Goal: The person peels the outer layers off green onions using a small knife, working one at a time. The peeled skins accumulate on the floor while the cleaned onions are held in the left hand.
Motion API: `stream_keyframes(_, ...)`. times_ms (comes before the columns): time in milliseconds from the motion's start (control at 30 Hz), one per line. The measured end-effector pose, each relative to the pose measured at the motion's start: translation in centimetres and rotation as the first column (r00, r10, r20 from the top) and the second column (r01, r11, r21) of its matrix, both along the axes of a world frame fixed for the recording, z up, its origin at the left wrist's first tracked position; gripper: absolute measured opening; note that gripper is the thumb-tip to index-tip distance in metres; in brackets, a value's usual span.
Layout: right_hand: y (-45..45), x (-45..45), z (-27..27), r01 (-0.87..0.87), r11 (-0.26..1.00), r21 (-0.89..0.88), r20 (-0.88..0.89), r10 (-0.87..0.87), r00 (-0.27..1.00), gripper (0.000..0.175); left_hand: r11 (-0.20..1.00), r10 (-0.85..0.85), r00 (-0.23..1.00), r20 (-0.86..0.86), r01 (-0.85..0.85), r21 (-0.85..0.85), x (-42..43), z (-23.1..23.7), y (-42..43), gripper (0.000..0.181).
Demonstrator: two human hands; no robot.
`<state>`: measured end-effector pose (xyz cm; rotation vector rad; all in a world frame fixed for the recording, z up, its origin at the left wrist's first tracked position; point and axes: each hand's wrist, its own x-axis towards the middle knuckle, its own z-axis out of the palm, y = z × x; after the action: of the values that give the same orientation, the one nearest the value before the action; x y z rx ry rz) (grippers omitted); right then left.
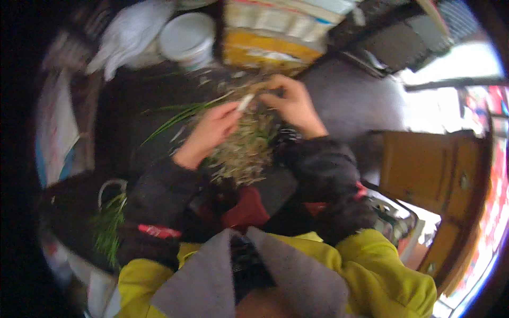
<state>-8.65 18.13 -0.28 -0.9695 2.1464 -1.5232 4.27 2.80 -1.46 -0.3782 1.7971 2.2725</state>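
My left hand is closed around a green onion with a white stem; long green leaves trail out to the left behind the hand. Just right of the white stem end, my right hand has its thumb and forefinger near each other; blur hides whether they pinch a brownish strip of peel. Below both hands lies a heap of pale and brown peelings, spread over the dark surface. Dark sleeves with red marks cover both forearms.
Past the peelings stand a white lidded bucket, a white plastic bag and a yellow and white box. More greens lie at the lower left. A wooden cabinet is at the right.
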Motion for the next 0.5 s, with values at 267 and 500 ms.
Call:
stream_keyframes(267,0.0,0.1,-0.6,-0.134,0.975,-0.175,0.305,0.183,0.934,0.020,0.981,-0.044,0.998,-0.042,0.036,-0.190,0.3,0.2,-0.2,0.021)
stream_keyframes(500,0.0,0.4,0.3,-0.194,0.977,-0.091,0.111,0.203,0.973,0.021,0.951,-0.093,0.996,-0.016,0.084,-0.296,0.4,0.0,-0.1,0.022)
